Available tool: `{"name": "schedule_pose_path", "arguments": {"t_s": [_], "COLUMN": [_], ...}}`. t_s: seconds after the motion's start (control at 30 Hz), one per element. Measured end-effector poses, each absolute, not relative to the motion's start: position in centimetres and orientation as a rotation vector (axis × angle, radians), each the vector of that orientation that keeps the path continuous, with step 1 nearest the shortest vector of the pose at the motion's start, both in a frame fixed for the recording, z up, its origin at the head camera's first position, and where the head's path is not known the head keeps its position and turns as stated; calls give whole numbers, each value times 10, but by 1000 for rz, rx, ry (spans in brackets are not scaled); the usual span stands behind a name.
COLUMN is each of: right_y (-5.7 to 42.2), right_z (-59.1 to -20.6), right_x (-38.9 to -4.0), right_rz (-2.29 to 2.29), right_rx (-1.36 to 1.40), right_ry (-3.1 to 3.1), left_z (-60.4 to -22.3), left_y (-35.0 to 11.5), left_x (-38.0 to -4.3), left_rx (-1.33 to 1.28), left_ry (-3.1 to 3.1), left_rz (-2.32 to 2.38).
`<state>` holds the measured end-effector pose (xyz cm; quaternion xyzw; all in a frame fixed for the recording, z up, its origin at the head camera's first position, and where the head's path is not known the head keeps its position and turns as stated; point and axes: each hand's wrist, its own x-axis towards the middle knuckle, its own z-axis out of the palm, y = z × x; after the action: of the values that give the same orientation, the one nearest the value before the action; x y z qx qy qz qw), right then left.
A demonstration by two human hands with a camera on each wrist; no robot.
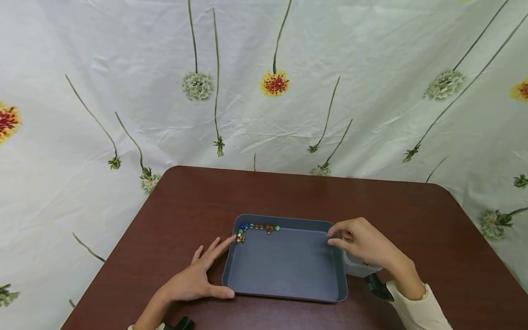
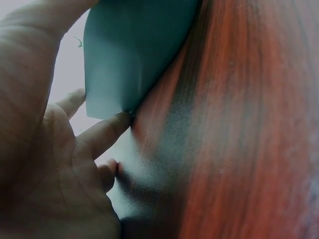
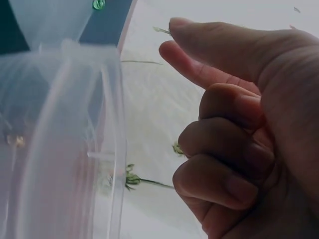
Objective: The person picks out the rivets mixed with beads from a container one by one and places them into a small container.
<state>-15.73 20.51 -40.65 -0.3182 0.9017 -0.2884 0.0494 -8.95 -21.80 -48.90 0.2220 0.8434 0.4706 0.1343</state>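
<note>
A shallow grey tray [image 1: 288, 266] lies on the brown table. Small shiny beads in blue, green [image 3: 99, 4], red and gold run along its far left edge, with a gold cluster [image 1: 240, 239] at the left side. My left hand [image 1: 198, 277] spreads at the tray's left side, index fingertip at the rim beside that cluster and thumb by the near corner. Above the tray's right rim hovers my right hand [image 1: 363, 240], thumb and index tips slightly apart, the other fingers curled, nothing visible between them. Beneath it stands a translucent plastic box [image 3: 70, 149], partly hidden in the head view.
The brown table [image 1: 255, 188] extends around the tray on all sides. Behind it hangs a pale cloth [image 1: 247, 114] printed with flowers. A dark band [image 1: 377, 288] sits at the right wrist, below the plastic box.
</note>
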Motion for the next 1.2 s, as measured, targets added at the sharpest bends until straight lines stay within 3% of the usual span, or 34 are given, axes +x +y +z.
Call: {"name": "schedule_pose_path", "arguments": {"t_s": [0.57, 1.2], "right_y": [171, 103], "right_z": [-409, -414], "right_x": [-163, -202], "right_rz": [-833, -658], "right_rx": [-1046, -1258], "right_ry": [2705, 2630], "left_z": [-493, -490], "left_y": [-215, -217], "left_x": [-91, -89], "left_rx": [663, 642], "left_ry": [2433, 2441], "left_rz": [1384, 1380]}}
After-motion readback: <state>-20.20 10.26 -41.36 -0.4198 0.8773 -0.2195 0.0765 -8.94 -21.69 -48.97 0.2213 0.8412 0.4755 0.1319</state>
